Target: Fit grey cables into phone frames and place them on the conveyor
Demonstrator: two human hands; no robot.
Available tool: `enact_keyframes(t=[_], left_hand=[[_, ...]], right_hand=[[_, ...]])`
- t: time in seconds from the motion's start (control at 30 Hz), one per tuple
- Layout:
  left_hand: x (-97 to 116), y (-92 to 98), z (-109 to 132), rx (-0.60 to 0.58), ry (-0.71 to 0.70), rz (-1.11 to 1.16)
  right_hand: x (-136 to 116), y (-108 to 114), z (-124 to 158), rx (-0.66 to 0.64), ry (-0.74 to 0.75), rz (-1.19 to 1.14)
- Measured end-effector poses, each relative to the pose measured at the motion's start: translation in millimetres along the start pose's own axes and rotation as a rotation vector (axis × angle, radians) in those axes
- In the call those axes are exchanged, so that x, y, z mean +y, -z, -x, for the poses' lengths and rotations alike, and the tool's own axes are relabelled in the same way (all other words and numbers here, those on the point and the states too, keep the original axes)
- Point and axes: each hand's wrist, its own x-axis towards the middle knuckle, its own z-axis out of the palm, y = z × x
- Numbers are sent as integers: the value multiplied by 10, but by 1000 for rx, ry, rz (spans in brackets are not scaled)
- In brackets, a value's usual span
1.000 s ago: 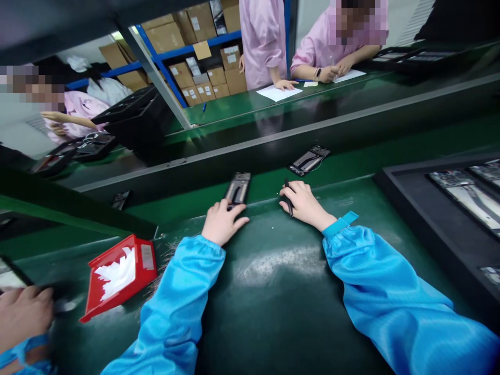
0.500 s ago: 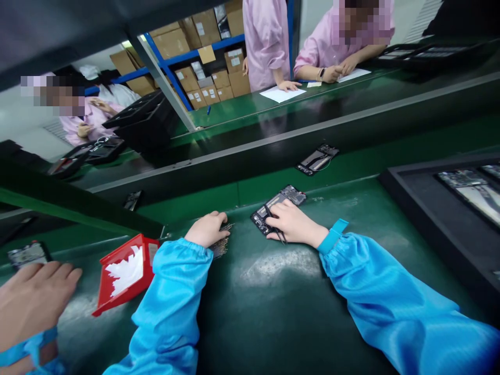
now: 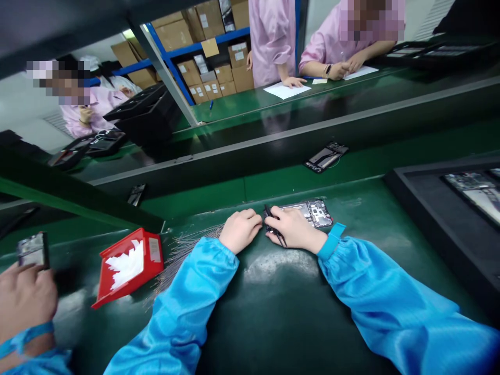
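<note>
My right hand point(image 3: 295, 227) is closed round black tweezers point(image 3: 279, 237), whose tips point down toward the bench. The same hand rests over the left part of an opened phone point(image 3: 319, 212), whose circuit board shows to the right of the fingers. Just left of the phone, my left hand point(image 3: 242, 228) has its fingers pinched together; whatever they hold is too small to make out. A bundle of thin grey wires point(image 3: 175, 263) lies beside and partly behind my left sleeve.
A red bin point(image 3: 156, 255) with white paper pieces stands left. At far left, a co-worker's hand point(image 3: 27, 291) touches another phone point(image 3: 33, 251). A black tray point(image 3: 414, 208) of phones sits right. An opened phone point(image 3: 326, 156) lies beyond; people in pink sit or stand opposite.
My left hand has moved right from the wires to the phone's side, uncovering the bundle. The phone has turned flatter and shifted right under my right hand. The co-worker's hand now touches a phone.
</note>
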Motion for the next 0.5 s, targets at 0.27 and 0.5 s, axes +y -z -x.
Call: enact_keyframes(t=[0.27, 0.5], left_hand=[[8, -257, 83, 156, 60, 294], [119, -309, 55, 243, 108, 370]], right_hand=[[85, 11, -43, 186, -194, -625], [106, 61, -83, 181, -190, -783]])
